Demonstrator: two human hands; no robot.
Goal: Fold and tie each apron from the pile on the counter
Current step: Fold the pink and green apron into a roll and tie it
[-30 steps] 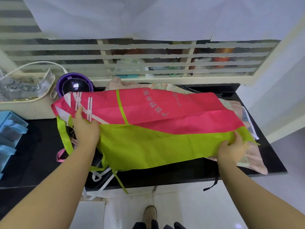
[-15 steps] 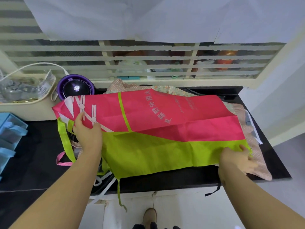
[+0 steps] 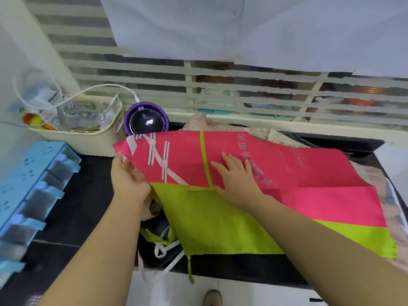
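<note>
While the left hand [image 3: 129,180] pinches the creased pink-lime apron [image 3: 309,195], the right hand [image 3: 237,176] — spread — lies flat.

Your black counter [image 3: 92,195] runs across the lower frame. At the left edge it carries a blue organizer [image 3: 33,184], at upper left a cream basket [image 3: 88,140] beside a purple round device [image 3: 145,122], and from centre to right the pile of aprons [image 3: 212,125], a pink and green apron [image 3: 309,195] on top.

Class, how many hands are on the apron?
2. The left hand grips the apron at its left edge; the right hand lies flat on its pink middle. No others show.
</note>
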